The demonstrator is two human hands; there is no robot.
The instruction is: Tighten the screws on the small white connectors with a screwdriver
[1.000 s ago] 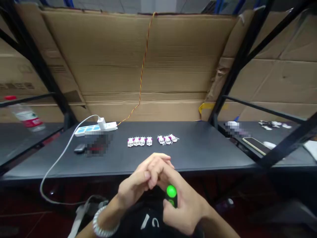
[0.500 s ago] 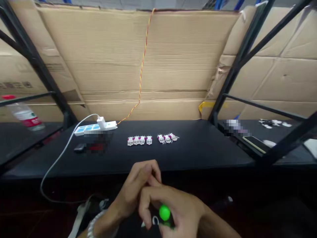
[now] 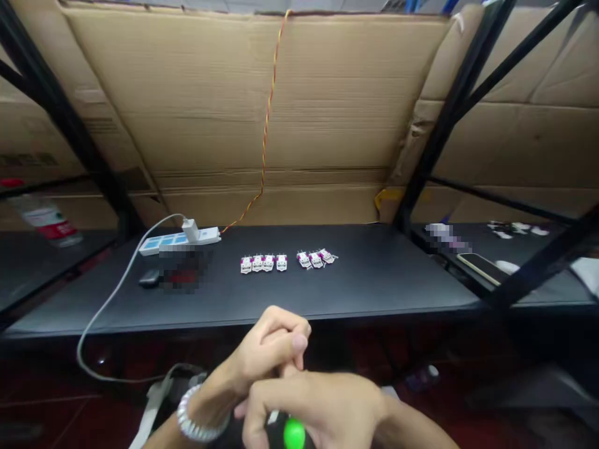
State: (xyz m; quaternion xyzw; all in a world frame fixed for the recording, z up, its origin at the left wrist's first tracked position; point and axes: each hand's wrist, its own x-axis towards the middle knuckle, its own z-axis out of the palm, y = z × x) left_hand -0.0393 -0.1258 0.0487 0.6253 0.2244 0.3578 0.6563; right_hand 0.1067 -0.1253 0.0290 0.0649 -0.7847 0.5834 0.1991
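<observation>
Green and round, a knob (image 3: 294, 433) shows at the bottom of the view, just under the bent forefinger of the right hand (image 3: 325, 402); that hand is back-up with its fingers curled down, and I cannot tell whether it grips the knob or merely hides part of it. The left hand (image 3: 274, 343) is folded almost to a fist, thumb laid over the fingers, close against the right; whatever it may hold is hidden. A pale coiled bracelet (image 3: 185, 419) rings the left wrist.

Both hands are short of the table (image 3: 374, 284) edge, not over its top; so a slip of the pinch — from tired or sweaty fingers, say — could send a small thing down to the dark floor, where it would be hard to find. Beyond them lie four white-and-purple parts (image 3: 268, 264) in a row and, to their right, three looser parts (image 3: 316, 259) at a slant; a careless sweep of a hand could mix the groups. Farther left, a white cable (image 3: 115, 293) droops off the edge from the power strip (image 3: 206, 236); an elbow catching that loop might tug the plug (image 3: 190, 231) loose.
</observation>
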